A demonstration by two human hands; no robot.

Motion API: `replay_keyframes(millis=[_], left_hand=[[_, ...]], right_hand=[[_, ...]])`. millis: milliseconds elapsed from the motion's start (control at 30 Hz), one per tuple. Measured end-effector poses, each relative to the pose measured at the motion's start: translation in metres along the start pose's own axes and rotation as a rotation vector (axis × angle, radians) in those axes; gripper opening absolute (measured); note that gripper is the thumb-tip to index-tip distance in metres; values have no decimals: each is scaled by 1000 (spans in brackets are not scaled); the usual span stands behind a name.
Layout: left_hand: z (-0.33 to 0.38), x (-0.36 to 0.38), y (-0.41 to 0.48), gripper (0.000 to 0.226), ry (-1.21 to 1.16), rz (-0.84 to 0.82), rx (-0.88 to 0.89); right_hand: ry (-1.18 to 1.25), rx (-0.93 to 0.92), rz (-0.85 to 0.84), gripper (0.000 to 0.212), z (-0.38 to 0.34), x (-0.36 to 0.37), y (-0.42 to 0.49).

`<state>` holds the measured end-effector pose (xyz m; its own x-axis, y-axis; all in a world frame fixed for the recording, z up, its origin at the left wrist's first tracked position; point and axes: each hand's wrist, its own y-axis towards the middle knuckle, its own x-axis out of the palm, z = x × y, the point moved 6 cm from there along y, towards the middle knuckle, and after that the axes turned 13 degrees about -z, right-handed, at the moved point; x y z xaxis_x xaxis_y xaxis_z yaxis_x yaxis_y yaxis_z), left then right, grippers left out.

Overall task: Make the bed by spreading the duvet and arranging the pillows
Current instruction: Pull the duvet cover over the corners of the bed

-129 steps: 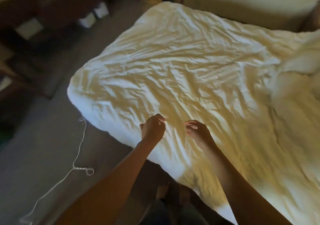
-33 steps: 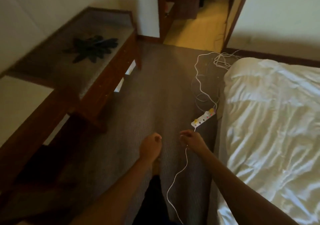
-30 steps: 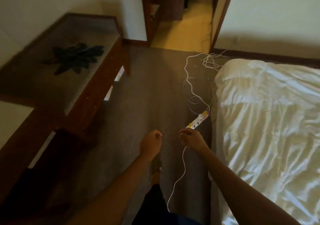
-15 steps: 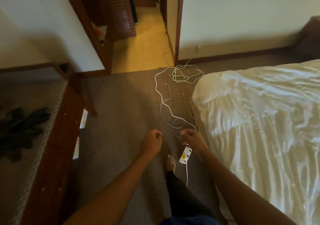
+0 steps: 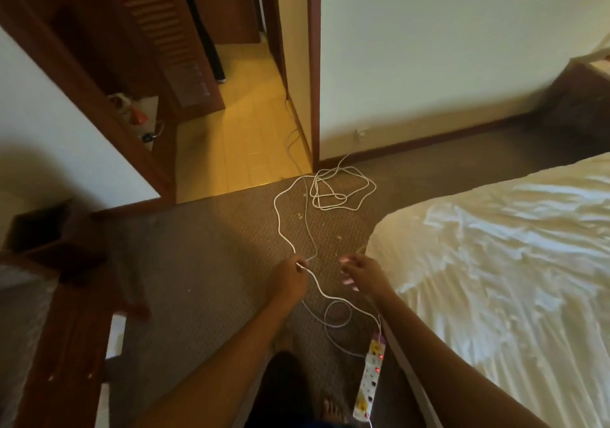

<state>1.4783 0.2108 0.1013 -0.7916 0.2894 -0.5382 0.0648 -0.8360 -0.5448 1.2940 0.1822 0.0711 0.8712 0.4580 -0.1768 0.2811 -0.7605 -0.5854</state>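
- While we stand on the carpet (image 5: 198, 262) beside the bed (image 5: 407, 371), our left hand (image 5: 292, 279) has its grip pinched on a white cable (image 5: 325, 295).
- Our right hand (image 5: 363, 274) hovers just beside it, grip wide, fingers spread and holding nothing.
- From loose coils near the doorway (image 5: 231, 114), that cable runs down to a power strip (image 5: 368, 381) lying on the carpet against the bed's edge.
- Over the bed to our right lies the white duvet (image 5: 495, 279), wrinkled, its corner close to our right hand.

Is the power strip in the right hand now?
No: the power strip lies on the carpet beside the bed, while the right hand is open and the left hand pinches the white cable.
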Motion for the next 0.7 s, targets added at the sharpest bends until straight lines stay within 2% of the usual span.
replay_keyframes(millis=[167, 367, 533, 700], left_hand=[[61, -56, 131, 22, 46, -26, 77], [164, -102, 259, 25, 186, -147, 224], [264, -105, 345, 29, 323, -215, 370], [356, -71, 434, 29, 397, -278, 459]], right_hand=[[2, -63, 109, 18, -82, -48, 101], [125, -45, 309, 18, -155, -135, 185], [206, -44, 419, 16, -189, -216, 228], [261, -18, 535, 18, -192, -321, 277]])
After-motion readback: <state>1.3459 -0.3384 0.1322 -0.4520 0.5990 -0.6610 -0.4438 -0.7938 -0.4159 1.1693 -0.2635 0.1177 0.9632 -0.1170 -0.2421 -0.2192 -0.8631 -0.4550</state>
